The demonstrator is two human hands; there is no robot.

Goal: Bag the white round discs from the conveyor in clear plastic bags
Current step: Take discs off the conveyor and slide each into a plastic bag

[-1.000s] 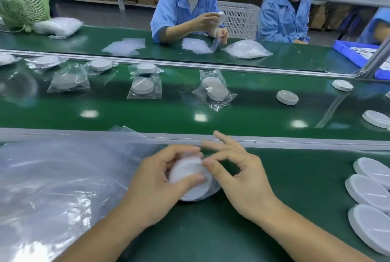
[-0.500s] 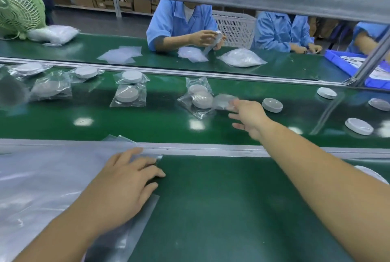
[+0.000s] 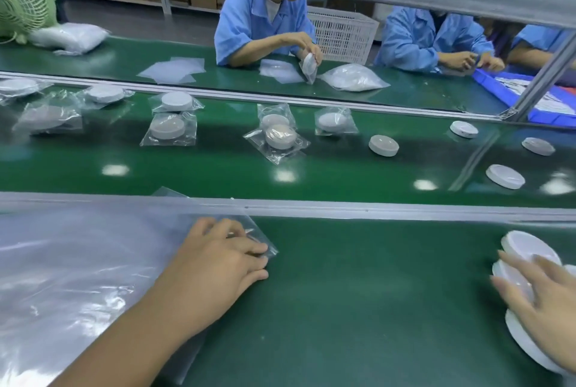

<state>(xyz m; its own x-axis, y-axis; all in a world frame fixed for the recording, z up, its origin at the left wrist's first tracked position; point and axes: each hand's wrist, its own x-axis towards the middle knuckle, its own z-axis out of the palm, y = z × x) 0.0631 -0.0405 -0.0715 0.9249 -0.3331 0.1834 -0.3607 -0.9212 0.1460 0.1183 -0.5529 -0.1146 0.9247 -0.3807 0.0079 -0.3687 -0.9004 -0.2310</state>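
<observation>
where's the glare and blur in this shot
Head view: lamp reflections spot the conveyor belt; glare washes the plastic bag stack at left; the right hand is motion-blurred over the white discs; the wide lens bows the rails.

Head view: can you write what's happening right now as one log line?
left hand: rests on bags | right hand: touches discs | lifted: nothing yet | next, likely: pick one disc
</observation>
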